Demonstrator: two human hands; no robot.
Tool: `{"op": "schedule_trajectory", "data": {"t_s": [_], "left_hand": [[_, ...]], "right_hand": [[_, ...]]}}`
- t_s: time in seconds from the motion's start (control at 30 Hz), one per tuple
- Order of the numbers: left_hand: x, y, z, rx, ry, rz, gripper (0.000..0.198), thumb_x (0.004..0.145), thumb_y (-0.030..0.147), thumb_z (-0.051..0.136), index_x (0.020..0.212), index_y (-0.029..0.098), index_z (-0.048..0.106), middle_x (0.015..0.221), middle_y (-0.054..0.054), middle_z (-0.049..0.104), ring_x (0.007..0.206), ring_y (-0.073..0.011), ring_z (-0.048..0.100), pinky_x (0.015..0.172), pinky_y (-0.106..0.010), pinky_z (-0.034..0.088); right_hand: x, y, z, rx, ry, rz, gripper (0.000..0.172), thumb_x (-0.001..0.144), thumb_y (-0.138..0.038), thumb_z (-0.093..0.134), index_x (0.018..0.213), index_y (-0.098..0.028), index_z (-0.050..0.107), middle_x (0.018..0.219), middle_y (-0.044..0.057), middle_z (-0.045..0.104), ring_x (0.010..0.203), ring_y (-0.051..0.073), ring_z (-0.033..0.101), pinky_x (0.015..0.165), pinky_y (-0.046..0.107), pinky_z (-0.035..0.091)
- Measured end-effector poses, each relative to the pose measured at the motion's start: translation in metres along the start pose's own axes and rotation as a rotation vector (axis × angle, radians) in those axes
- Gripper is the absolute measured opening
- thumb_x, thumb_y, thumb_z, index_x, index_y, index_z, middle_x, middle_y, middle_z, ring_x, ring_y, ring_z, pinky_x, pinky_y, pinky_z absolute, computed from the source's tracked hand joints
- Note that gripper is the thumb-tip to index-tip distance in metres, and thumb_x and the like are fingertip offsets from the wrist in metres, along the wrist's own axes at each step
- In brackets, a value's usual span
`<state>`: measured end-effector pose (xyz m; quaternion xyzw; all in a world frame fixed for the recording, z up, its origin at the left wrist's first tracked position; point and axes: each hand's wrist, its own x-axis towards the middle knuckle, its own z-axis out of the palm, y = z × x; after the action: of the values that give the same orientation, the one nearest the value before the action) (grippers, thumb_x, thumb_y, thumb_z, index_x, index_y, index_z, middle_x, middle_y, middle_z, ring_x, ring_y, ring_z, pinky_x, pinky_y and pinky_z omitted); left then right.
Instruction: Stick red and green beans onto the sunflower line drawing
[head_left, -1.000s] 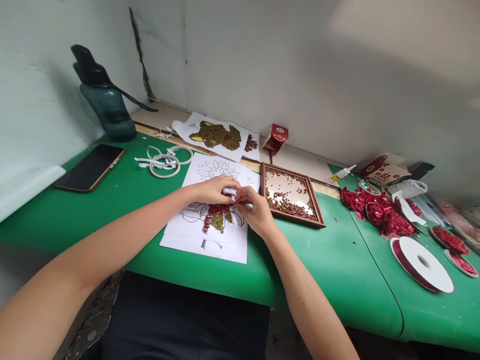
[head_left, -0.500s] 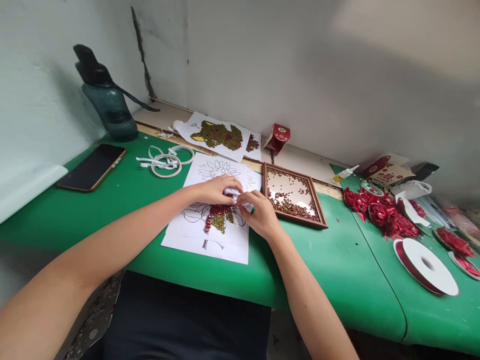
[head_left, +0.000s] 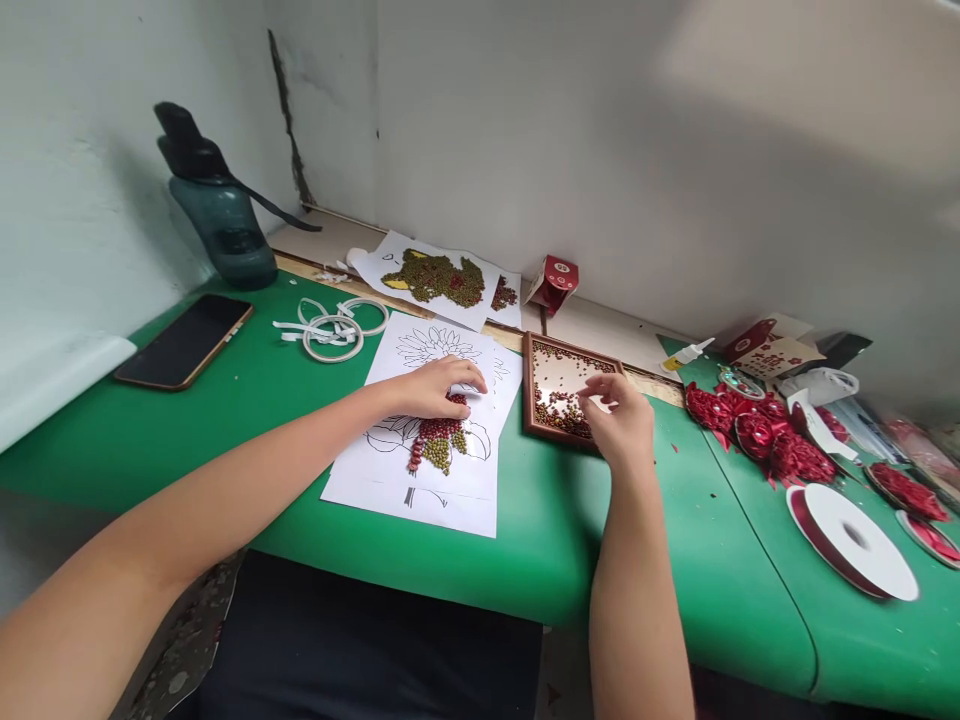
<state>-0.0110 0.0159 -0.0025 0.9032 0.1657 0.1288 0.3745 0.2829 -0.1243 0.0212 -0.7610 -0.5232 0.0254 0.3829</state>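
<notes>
My left hand (head_left: 441, 388) rests on a white sheet (head_left: 352, 480) with a line drawing of a flower, fingers curved and apart from the thumb, holding nothing that I can see. Just below it, red beans (head_left: 431, 430) and green beans (head_left: 439, 455) cover part of the drawing. Over a brown-framed tray (head_left: 530, 390) of loose red and green beans is my right hand (head_left: 621, 412), thumb and forefinger brought together. Anything between those fingertips is too small to make out.
Behind the sheet lies a finished-looking bean picture (head_left: 439, 278). White rings (head_left: 334, 338), a phone (head_left: 187, 340) and a water bottle (head_left: 225, 230) sit left. To the right are a glue bottle (head_left: 686, 354), red ribbon flowers (head_left: 772, 425) and a ribbon spool (head_left: 855, 540).
My right hand has left the drawing beside my left hand and moved right, over the bean tray. My left hand has stayed on the sheet, its thumb and fingers now farther apart.
</notes>
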Motion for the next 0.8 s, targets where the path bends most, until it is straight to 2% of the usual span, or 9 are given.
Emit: {"op": "schedule_trajectory", "data": {"t_s": [0.1, 0.23, 0.37, 0.53, 0.8], "left_hand": [[0.0, 0.0, 0.0, 0.011, -0.005, -0.006, 0.036, 0.09, 0.033, 0.068, 0.126, 0.028, 0.066, 0.139, -0.006, 0.062, 0.136, -0.0284, 0.05, 0.113, -0.044, 0.042], [-0.001, 0.004, -0.002, 0.031, -0.045, -0.016, 0.04, 0.091, 0.037, 0.068, 0.129, 0.027, 0.064, 0.143, -0.006, 0.059, 0.138, -0.0296, 0.046, 0.114, -0.044, 0.038], [-0.002, 0.007, -0.004, 0.022, -0.081, -0.035, 0.045, 0.091, 0.044, 0.068, 0.132, 0.029, 0.062, 0.146, -0.005, 0.056, 0.14, -0.0308, 0.042, 0.114, -0.043, 0.037], [-0.001, 0.005, -0.004, 0.05, -0.087, -0.019, 0.046, 0.091, 0.05, 0.068, 0.131, 0.028, 0.063, 0.147, -0.005, 0.056, 0.14, -0.0307, 0.042, 0.113, -0.043, 0.036], [-0.003, 0.001, -0.006, 0.082, -0.146, 0.012, 0.061, 0.088, 0.065, 0.07, 0.137, 0.03, 0.061, 0.154, -0.006, 0.049, 0.144, -0.0331, 0.037, 0.116, -0.044, 0.033]], "right_hand": [[0.002, 0.012, 0.0, 0.087, -0.17, 0.085, 0.025, 0.072, -0.028, 0.068, 0.097, -0.023, 0.067, 0.085, 0.006, 0.078, 0.085, 0.026, 0.068, 0.079, 0.04, 0.048], [-0.004, 0.002, 0.013, 0.164, -0.297, 0.042, 0.03, 0.071, -0.027, 0.069, 0.1, -0.023, 0.066, 0.092, 0.007, 0.079, 0.087, 0.025, 0.071, 0.078, 0.038, 0.05], [-0.005, -0.004, 0.015, 0.122, -0.31, 0.043, 0.026, 0.071, -0.026, 0.068, 0.097, -0.024, 0.065, 0.095, 0.006, 0.079, 0.089, 0.024, 0.071, 0.079, 0.037, 0.052], [-0.003, 0.001, 0.012, 0.111, -0.322, 0.059, 0.021, 0.072, -0.025, 0.067, 0.093, -0.024, 0.065, 0.093, 0.006, 0.078, 0.082, 0.022, 0.071, 0.073, 0.033, 0.051], [-0.002, 0.002, 0.02, 0.025, -0.352, -0.06, 0.023, 0.076, -0.024, 0.061, 0.099, -0.025, 0.062, 0.092, 0.005, 0.074, 0.084, 0.022, 0.067, 0.077, 0.035, 0.049]]}}
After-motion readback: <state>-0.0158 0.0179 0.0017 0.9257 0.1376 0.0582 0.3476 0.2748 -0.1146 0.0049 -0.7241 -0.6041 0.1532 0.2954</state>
